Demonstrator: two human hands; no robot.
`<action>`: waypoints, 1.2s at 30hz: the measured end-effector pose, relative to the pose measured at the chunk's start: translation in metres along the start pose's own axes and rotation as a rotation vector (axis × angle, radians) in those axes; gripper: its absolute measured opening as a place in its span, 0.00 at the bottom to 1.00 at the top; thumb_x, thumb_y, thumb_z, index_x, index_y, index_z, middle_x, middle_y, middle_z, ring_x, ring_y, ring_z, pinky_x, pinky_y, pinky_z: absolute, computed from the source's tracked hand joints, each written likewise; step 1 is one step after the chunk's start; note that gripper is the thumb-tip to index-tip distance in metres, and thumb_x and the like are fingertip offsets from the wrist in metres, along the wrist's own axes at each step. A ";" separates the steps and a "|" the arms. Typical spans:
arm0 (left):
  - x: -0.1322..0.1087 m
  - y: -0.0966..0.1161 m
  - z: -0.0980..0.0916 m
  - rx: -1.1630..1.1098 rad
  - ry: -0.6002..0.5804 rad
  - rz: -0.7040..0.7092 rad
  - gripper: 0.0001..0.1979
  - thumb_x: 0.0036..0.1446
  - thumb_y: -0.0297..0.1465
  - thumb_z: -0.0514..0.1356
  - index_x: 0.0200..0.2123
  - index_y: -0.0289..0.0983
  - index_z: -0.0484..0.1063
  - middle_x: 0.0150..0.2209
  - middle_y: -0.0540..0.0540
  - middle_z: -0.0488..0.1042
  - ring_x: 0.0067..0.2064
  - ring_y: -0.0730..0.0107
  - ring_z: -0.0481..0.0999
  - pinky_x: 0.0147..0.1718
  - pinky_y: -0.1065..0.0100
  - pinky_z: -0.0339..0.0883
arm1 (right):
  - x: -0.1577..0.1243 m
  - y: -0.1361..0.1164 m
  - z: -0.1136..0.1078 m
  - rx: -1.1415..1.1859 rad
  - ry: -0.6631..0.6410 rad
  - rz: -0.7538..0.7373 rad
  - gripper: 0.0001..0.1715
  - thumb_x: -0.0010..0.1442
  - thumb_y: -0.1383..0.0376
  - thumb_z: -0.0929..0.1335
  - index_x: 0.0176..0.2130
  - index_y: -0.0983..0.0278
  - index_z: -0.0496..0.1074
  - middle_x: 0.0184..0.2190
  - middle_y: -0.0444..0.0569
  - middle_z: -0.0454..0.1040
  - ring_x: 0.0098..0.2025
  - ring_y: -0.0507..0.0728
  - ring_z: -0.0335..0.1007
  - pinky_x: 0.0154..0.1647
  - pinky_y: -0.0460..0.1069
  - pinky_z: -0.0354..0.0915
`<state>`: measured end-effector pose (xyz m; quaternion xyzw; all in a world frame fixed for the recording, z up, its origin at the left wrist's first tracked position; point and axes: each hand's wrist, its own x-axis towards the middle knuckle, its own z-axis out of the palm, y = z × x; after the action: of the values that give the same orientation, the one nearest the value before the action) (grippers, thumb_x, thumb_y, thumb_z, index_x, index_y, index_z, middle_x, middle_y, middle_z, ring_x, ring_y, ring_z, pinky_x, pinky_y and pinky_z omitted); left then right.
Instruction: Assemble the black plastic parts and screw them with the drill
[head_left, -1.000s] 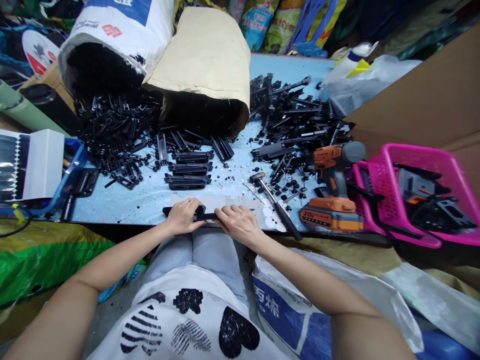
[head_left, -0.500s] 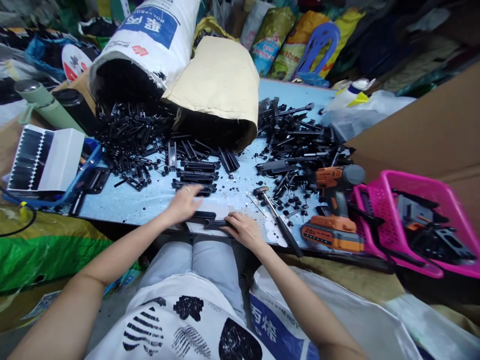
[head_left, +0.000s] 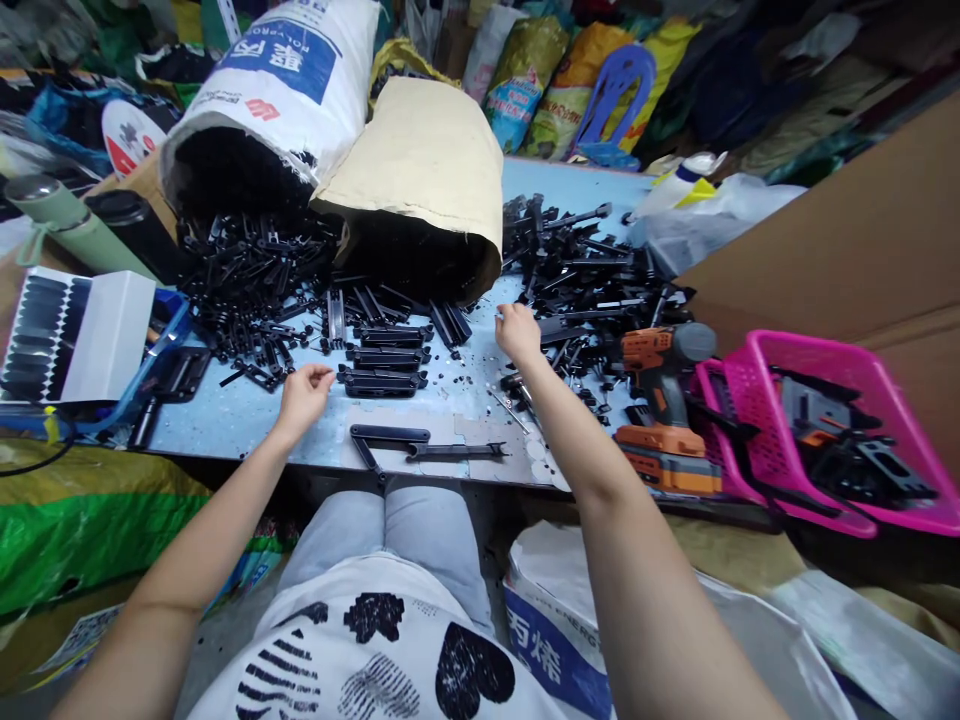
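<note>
A black plastic assembly (head_left: 424, 445) of joined bars lies at the near edge of the blue table (head_left: 240, 415), touched by neither hand. My left hand (head_left: 304, 392) hovers left of a stack of black bars (head_left: 384, 362), fingers curled in a loose pinch; whether it holds anything I cannot make out. My right hand (head_left: 517, 332) reaches forward to the edge of the right pile of black parts (head_left: 592, 270), fingers curled down onto them, their tips hidden.
Two open sacks (head_left: 420, 190) spill black parts (head_left: 247, 280) at the back. An orange cordless drill (head_left: 664, 400) and a hammer (head_left: 525, 400) lie right of centre. A pink basket (head_left: 817, 430) stands at the right, a white box (head_left: 75, 335) at the left.
Both hands let go of the black assembly at the table edge. The left hand moved left and forward; the right hand reached forward to the right pile.
</note>
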<state>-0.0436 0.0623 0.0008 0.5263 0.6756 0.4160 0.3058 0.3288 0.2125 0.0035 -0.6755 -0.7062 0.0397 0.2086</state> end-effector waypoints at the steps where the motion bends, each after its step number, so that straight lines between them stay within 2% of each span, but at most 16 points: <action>1: -0.013 0.003 0.000 -0.144 -0.025 -0.059 0.15 0.49 0.39 0.61 0.34 0.33 0.72 0.27 0.47 0.72 0.28 0.71 0.70 0.31 0.69 0.63 | 0.019 0.004 0.003 0.002 0.010 0.030 0.15 0.64 0.66 0.60 0.44 0.76 0.69 0.44 0.62 0.69 0.53 0.60 0.61 0.52 0.58 0.56; 3: -0.036 0.008 0.000 -0.385 -0.077 -0.199 0.18 0.43 0.41 0.65 0.32 0.33 0.72 0.24 0.50 0.71 0.24 0.75 0.67 0.27 0.72 0.61 | 0.044 0.006 0.009 0.010 0.018 0.068 0.15 0.64 0.67 0.60 0.38 0.78 0.69 0.40 0.62 0.71 0.52 0.60 0.62 0.53 0.60 0.54; 5: -0.053 0.011 -0.001 -0.575 -0.138 -0.351 0.19 0.39 0.41 0.68 0.30 0.32 0.72 0.23 0.51 0.70 0.23 0.78 0.66 0.25 0.73 0.61 | 0.051 0.003 0.018 0.039 0.010 0.098 0.17 0.64 0.67 0.60 0.31 0.77 0.69 0.34 0.61 0.72 0.50 0.58 0.64 0.52 0.58 0.55; 8: -0.068 0.011 -0.002 -0.744 -0.245 -0.531 0.18 0.37 0.37 0.70 0.29 0.32 0.72 0.24 0.50 0.71 0.24 0.80 0.66 0.25 0.75 0.61 | 0.037 -0.006 0.029 0.082 -0.025 0.103 0.20 0.63 0.66 0.60 0.27 0.77 0.69 0.32 0.61 0.73 0.47 0.54 0.66 0.50 0.51 0.57; 11: -0.072 0.011 -0.003 -0.775 -0.273 -0.599 0.18 0.36 0.36 0.71 0.29 0.31 0.72 0.23 0.50 0.71 0.23 0.81 0.66 0.25 0.75 0.61 | 0.003 -0.015 0.024 0.136 -0.037 0.049 0.17 0.60 0.66 0.61 0.33 0.78 0.71 0.35 0.62 0.74 0.45 0.53 0.68 0.48 0.50 0.57; 14: -0.073 0.012 -0.004 -0.730 -0.246 -0.572 0.19 0.35 0.37 0.71 0.28 0.31 0.73 0.22 0.50 0.70 0.23 0.81 0.65 0.24 0.75 0.60 | -0.049 -0.030 0.002 0.230 -0.046 -0.034 0.13 0.56 0.66 0.65 0.37 0.73 0.72 0.35 0.55 0.75 0.39 0.52 0.70 0.46 0.49 0.62; 17: -0.073 0.014 -0.004 -0.624 -0.245 -0.497 0.19 0.34 0.38 0.71 0.28 0.31 0.73 0.21 0.51 0.70 0.22 0.81 0.64 0.23 0.75 0.58 | -0.110 -0.054 -0.020 0.492 -0.167 -0.122 0.10 0.55 0.64 0.67 0.37 0.67 0.73 0.34 0.50 0.77 0.35 0.53 0.73 0.40 0.49 0.69; 20: -0.073 0.015 -0.002 -0.531 -0.285 -0.407 0.19 0.36 0.40 0.70 0.27 0.31 0.73 0.21 0.51 0.69 0.21 0.80 0.63 0.22 0.74 0.57 | -0.160 -0.079 -0.028 0.806 -0.301 -0.148 0.12 0.55 0.61 0.68 0.38 0.64 0.73 0.36 0.49 0.77 0.37 0.55 0.75 0.41 0.51 0.72; 22: -0.073 0.014 -0.001 -0.489 -0.313 -0.368 0.18 0.37 0.40 0.69 0.27 0.32 0.73 0.20 0.51 0.68 0.21 0.79 0.62 0.22 0.73 0.56 | -0.180 -0.090 -0.025 0.861 -0.335 -0.137 0.12 0.55 0.59 0.68 0.38 0.64 0.73 0.37 0.49 0.78 0.38 0.55 0.76 0.43 0.52 0.73; 24: -0.071 0.013 0.000 -0.457 -0.323 -0.355 0.17 0.38 0.40 0.68 0.26 0.32 0.73 0.20 0.52 0.68 0.20 0.79 0.62 0.22 0.73 0.55 | -0.190 -0.094 -0.021 0.831 -0.332 -0.155 0.13 0.55 0.59 0.67 0.39 0.63 0.74 0.39 0.49 0.78 0.40 0.56 0.76 0.45 0.52 0.73; 28: -0.066 0.013 0.001 -0.414 -0.261 -0.339 0.19 0.37 0.39 0.69 0.29 0.32 0.73 0.22 0.51 0.69 0.21 0.80 0.62 0.21 0.74 0.55 | -0.195 -0.091 -0.015 0.647 -0.250 -0.276 0.12 0.59 0.62 0.64 0.40 0.62 0.74 0.42 0.49 0.77 0.44 0.56 0.75 0.48 0.53 0.71; 32: -0.063 0.015 0.001 -0.387 -0.305 -0.305 0.21 0.38 0.40 0.69 0.34 0.32 0.75 0.22 0.53 0.67 0.21 0.80 0.61 0.20 0.75 0.53 | -0.202 -0.087 -0.012 0.521 -0.241 -0.426 0.17 0.62 0.64 0.62 0.47 0.64 0.72 0.43 0.50 0.77 0.45 0.55 0.74 0.49 0.51 0.70; 36: -0.060 0.017 0.000 -0.371 -0.285 -0.314 0.21 0.37 0.40 0.69 0.33 0.32 0.75 0.19 0.53 0.66 0.19 0.80 0.60 0.18 0.75 0.52 | -0.207 -0.084 -0.007 0.436 -0.236 -0.551 0.19 0.64 0.65 0.60 0.52 0.62 0.69 0.51 0.53 0.72 0.53 0.56 0.69 0.54 0.54 0.66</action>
<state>-0.0200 0.0062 0.0147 0.4034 0.6112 0.4018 0.5497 0.2527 0.0027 -0.0116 -0.3903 -0.8558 0.2091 0.2675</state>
